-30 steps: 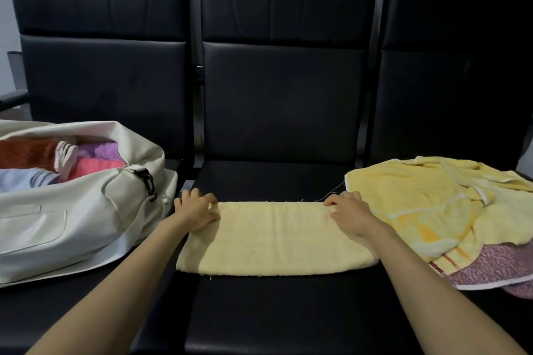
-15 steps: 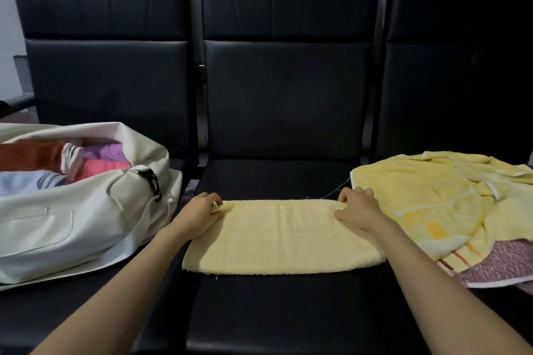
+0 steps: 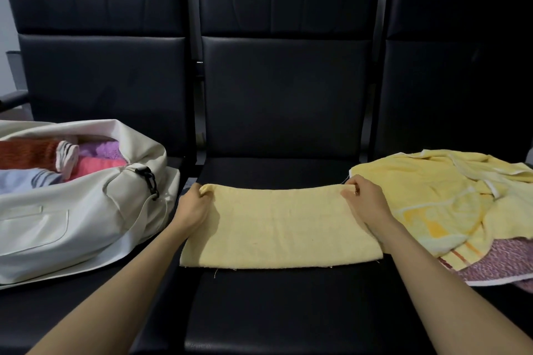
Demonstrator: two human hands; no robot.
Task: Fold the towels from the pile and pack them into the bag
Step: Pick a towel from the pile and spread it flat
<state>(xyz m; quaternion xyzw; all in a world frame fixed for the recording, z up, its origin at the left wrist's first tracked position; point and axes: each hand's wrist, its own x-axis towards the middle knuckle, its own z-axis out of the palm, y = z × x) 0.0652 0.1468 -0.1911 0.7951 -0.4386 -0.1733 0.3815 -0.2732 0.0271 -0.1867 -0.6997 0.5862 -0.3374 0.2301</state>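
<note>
Three black padded seats in a row. Middle seat [image 3: 288, 311] sits under both hands, with its backrest [image 3: 285, 95] upright beyond them. Left seat [image 3: 101, 81] is outboard of left hand [image 3: 191, 207], right seat [image 3: 461, 81] outboard of right hand [image 3: 367, 204]. Black armrest [image 3: 13, 98] and pale wall [image 3: 5, 37] are far left of left hand.
</note>
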